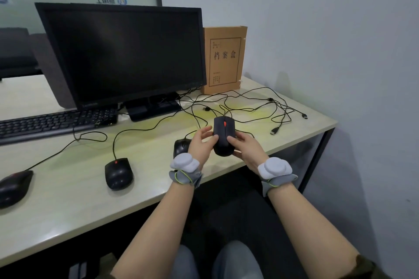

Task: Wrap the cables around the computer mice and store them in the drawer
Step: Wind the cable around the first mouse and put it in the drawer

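A black mouse with a red wheel (223, 137) is lifted above the desk's front edge, held between both hands. My left hand (200, 142) grips its left side and my right hand (246, 146) grips its right side and underside. Its cable (226, 106) runs back over the desk into a tangle of black cables (260, 106). A second mouse (181, 145) lies partly hidden behind my left hand. A third mouse (118, 173) sits further left, and another mouse (13, 187) lies at the left edge. No drawer is in view.
A dark monitor (122, 54) and a black keyboard (54, 121) stand at the back left of the pale desk (68, 210). A brown file box (223, 59) stands upright next to the monitor. Loose USB plugs (275, 130) lie near the right edge. A wall closes the right side.
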A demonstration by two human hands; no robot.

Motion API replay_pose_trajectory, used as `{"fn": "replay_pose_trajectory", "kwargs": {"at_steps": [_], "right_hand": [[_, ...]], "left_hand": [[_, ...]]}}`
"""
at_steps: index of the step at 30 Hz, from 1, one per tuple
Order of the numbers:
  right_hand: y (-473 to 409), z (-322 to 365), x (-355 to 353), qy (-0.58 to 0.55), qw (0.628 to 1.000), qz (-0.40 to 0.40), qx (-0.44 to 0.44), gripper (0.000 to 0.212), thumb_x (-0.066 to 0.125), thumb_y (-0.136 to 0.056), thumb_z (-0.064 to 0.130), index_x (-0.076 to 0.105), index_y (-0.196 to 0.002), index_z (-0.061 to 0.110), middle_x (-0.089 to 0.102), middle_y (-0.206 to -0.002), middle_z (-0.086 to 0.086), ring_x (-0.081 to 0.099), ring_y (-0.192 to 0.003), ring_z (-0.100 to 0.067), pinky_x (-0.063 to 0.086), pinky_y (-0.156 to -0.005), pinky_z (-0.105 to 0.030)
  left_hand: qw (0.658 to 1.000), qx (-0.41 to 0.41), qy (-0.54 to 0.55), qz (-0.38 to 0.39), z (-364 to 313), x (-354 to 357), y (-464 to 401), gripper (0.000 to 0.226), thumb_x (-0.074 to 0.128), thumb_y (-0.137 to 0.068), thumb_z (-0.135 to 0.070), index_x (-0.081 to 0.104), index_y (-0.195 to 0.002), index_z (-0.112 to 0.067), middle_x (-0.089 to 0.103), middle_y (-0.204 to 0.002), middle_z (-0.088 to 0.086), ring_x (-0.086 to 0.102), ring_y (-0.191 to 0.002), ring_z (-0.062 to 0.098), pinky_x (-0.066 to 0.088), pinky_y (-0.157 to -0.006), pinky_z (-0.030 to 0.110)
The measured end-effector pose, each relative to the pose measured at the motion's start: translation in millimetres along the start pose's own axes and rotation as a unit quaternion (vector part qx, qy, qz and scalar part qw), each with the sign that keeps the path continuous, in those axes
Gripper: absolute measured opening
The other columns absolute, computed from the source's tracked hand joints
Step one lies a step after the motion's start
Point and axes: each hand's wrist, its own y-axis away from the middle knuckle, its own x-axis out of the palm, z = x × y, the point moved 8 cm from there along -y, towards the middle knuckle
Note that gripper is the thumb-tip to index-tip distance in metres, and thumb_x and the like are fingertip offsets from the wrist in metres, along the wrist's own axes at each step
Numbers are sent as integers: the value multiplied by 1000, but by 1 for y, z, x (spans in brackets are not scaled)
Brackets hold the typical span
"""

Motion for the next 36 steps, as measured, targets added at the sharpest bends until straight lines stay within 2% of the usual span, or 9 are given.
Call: {"fn": "replay_pose_trajectory", "kwargs": {"at_steps": [8,10,13,17,20,23,29,31,36], "right_hand": [[6,41,1,-36,999,30,-4,38,51,-94,15,46,-131,4,61,-106,-9,60,-92,-20,49,-83,-31],[13,50,8,-46,994,99,15,33,47,-95,16,50,-127,7,63,-101,-3,61,-89,-15,50,-81,-29],[26,62,18,-87,975,202,23,29,51,-88,20,56,-117,15,65,-103,-1,62,-91,-13,54,-78,-27],[31,87,17,-192,951,240,-11,47,60,-79,28,53,-123,12,61,-119,-5,60,-108,-18,49,-95,-34],[25,107,4,-270,941,198,-52,35,57,-83,23,56,-115,12,66,-115,-4,60,-108,-20,54,-86,-34],[18,114,-10,-299,945,107,-78,20,56,-86,19,57,-106,15,68,-104,-1,62,-102,-19,55,-83,-33],[11,100,-8,-286,953,1,-100,30,55,-92,12,50,-121,8,66,-104,-7,64,-97,-21,54,-85,-29],[11,96,-6,-277,954,-16,-111,34,55,-92,13,47,-124,6,64,-106,-9,64,-96,-21,55,-80,-27],[9,89,1,-228,965,-54,-114,39,58,-90,16,42,-125,11,58,-116,-14,60,-100,-23,48,-86,-32]], "left_hand": [[999,21,-17,18,-52,5,-27,11,47,-93,-19,52,-103,-16,58,-98,4,55,-88,19,47,-69,25],[997,76,-34,6,-80,-2,-30,21,42,-95,-25,52,-113,-17,56,-104,-4,52,-95,13,45,-79,26],[984,140,-84,67,-112,2,-28,41,23,-99,-33,46,-131,-20,42,-131,-9,33,-123,4,25,-103,24],[990,62,-39,124,-112,16,-25,54,15,-100,-37,52,-125,-7,55,-125,9,47,-121,18,31,-108,30],[979,113,-103,135,-118,21,-14,40,24,-100,-30,60,-103,-13,63,-82,7,60,-83,18,44,-87,27],[975,133,-97,150,-110,27,-9,27,33,-99,-20,55,-112,-11,58,-76,0,57,-63,9,50,-64,16],[992,57,28,109,-97,30,-5,12,49,-92,-33,59,-88,-27,60,-85,-6,57,-72,6,51,-59,15],[990,72,17,117,-93,32,-1,4,57,-88,-28,60,-91,-28,63,-85,-7,58,-75,6,52,-63,15],[993,42,66,88,-85,28,1,12,59,-88,-18,60,-100,-18,65,-89,-1,62,-80,8,52,-69,19]]}}
